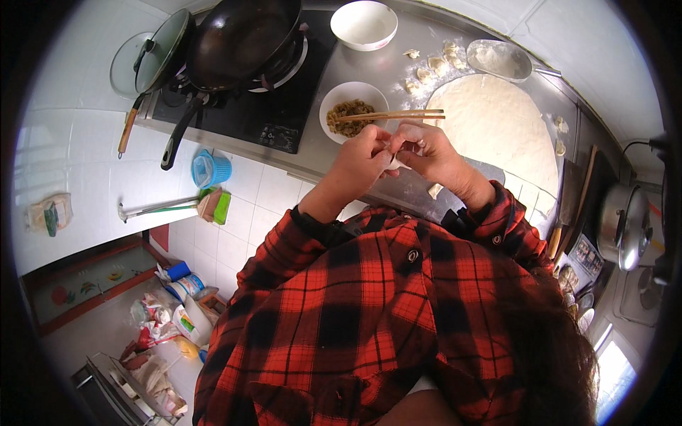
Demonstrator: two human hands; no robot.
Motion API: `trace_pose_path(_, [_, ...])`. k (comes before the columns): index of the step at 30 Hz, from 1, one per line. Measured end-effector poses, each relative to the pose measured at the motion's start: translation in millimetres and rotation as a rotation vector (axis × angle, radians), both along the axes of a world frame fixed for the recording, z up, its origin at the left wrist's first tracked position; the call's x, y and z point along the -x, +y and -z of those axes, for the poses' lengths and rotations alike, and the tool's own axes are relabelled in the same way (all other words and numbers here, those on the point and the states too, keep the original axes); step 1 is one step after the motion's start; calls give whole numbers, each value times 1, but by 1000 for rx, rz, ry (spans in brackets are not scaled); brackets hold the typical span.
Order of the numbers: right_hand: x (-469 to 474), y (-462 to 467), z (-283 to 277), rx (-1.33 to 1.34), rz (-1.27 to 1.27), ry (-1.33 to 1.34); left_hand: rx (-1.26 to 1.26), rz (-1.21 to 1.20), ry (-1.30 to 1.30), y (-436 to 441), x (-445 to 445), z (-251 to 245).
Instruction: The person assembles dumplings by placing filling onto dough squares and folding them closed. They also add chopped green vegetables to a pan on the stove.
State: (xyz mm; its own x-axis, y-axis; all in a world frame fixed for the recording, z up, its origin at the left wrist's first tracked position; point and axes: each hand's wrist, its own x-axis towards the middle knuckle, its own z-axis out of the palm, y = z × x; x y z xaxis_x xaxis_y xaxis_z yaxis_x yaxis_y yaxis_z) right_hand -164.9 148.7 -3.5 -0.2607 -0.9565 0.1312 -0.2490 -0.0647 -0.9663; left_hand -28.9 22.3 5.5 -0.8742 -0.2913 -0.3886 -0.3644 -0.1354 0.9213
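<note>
My left hand (362, 157) and my right hand (429, 152) meet above the counter's front edge, fingers pinching a small piece of dough (397, 163) between them. Just beyond them a white bowl (329, 98) holds brown minced filling (349, 114), with wooden chopsticks (410, 114) laid across its rim. A large rolled sheet of dough (495, 122) lies at the right, its near part cut into pieces. Several folded dumplings (438, 65) rest on floured steel behind it. One loose dough piece (435, 190) lies near my right wrist.
A white bowl (364, 24) stands at the back, beside a metal scoop with flour (500, 59). On the gas stove (277, 120) at left sit a black wok (240, 42) and a lidded pan (165, 53). A cleaver (570, 191) and a steel pot (618, 226) are at far right.
</note>
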Motion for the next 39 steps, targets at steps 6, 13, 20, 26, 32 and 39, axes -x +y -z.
trace_pose_path(6, [-4, 2, 5, -87, 85, -237, -66, -58, 37, -3, -4, -2])
trace_pose_path(13, [5, 2, 9, -339, 29, -329, 28, -71, 94, -3, -5, 1])
trace_pose_path(20, [8, 4, 4, -328, 94, -303, 160, -59, 191, 3, -3, 2])
trace_pose_path(26, [10, 6, 2, -135, 79, -627, -38, -209, 195, 0, 0, 3])
trace_pose_path(32, [3, 9, 9, -231, 161, -555, 18, -258, 220, 4, 2, 10])
trace_pose_path(39, [6, 15, 16, -328, 188, -333, 34, -204, 164, 7, 5, 8])
